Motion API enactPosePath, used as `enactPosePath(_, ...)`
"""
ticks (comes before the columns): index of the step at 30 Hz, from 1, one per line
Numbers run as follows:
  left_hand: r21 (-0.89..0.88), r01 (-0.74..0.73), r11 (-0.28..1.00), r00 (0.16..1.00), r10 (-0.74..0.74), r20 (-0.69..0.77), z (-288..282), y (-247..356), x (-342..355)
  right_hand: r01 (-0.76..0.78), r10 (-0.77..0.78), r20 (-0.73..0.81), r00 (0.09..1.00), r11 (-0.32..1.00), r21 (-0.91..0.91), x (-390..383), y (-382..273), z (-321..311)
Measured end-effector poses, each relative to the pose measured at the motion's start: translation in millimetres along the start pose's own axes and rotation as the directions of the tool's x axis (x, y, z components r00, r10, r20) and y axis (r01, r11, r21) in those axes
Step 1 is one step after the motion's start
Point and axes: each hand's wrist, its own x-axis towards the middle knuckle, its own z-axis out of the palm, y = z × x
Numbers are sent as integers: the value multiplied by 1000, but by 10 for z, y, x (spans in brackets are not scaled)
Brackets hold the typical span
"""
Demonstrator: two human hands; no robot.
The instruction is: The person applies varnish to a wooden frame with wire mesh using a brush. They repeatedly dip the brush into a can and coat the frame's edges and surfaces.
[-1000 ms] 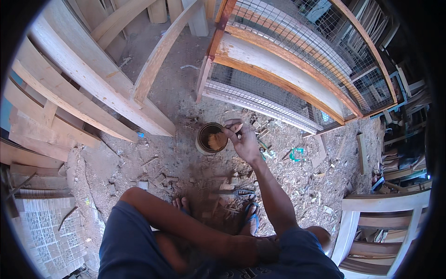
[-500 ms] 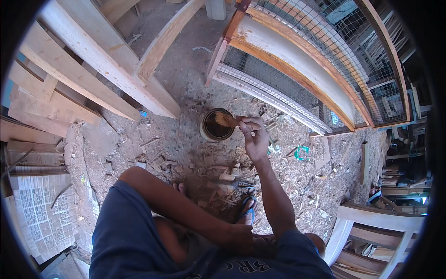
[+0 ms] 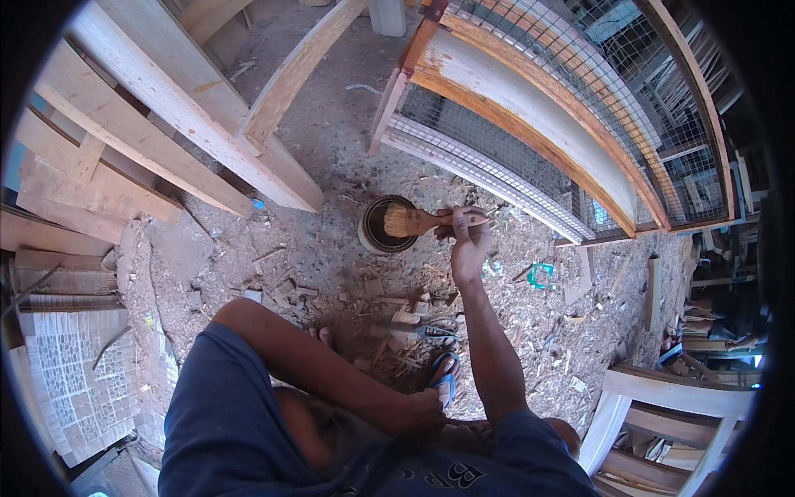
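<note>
Head view. Brush [image 3: 418, 221]: bristles over or inside can [image 3: 365, 235], handle toward three o'clock, gripped by right hand [image 3: 470, 240]; broad face newly turned up, work apparently still at the can. Left hand [image 3: 425, 415]: toward six o'clock; grip cannot be told.

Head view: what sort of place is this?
Probably a woodworking shop: scattered wood scraps, long wooden boards at upper left, and a flat paintbrush in the right hand suggest it.

The floor [image 3: 530, 348] is lit more brightly at right, dimmed at lower middle; boards [image 3: 186, 116] are bent, corners blacked out.
</note>
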Motion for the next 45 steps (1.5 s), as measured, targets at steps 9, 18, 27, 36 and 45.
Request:
enactPosePath(9,158,37,987,996,-48,70,-89,36,-58,-96,99,-117,988,995,25,11,135,-30)
enactPosePath(18,240,110,964,994,-111,-10,71,28,-85,-268,426,-58,903,663,699,141,9,-99)
enactPosePath(27,116,90,989,996,-89,-16,65,-60,-178,326,-240,-243,940,844,426,812,-1237,237)
enactPosePath(36,83,171,982,942,-187,279,63,-45,-294,241,-124,-339,932,913,330,1472,-1322,926)
enactPosePath(45,79,185,980,919,-201,339,246,-127,-352,322,-358,-359,862,933,-158,1732,-1177,683)
